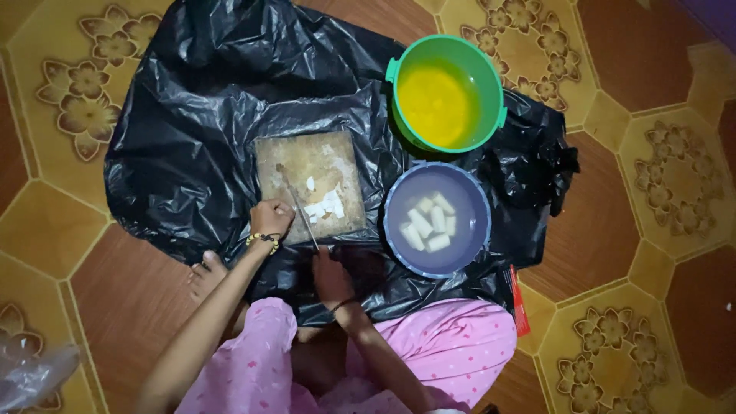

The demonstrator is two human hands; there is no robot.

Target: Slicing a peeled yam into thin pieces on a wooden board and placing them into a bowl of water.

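A person in pink dotted clothes is sitting on a tiled floor (613,230), looking down at a wooden board (310,188) lying on a black plastic sheet (192,146). The right hand (331,277) is closing around the handle of a knife (299,205), whose blade is slanting up across the board toward its left half. The left hand (271,218), with a beaded band at the wrist, is resting curled on the board's lower left corner, just beside the blade; whether it is holding anything cannot be told. White cut pieces (326,207) are lying on the board's right half, just right of the blade.

A thin red packet (519,303) is peeking out from under the sheet's lower right edge, beside the pink clothing; only a narrow strip is showing. A clear plastic bag (31,372) is lying crumpled at the lower left corner of the view, well apart from the board.

Right of the board, a blue bowl (399,230) is holding water and several white sticks (429,222). Above it, a green tub (494,84) with small side handles is holding yellow liquid. Both are standing on the sheet, close together. A bare foot (205,274) is showing beside the left forearm at the sheet's lower edge.
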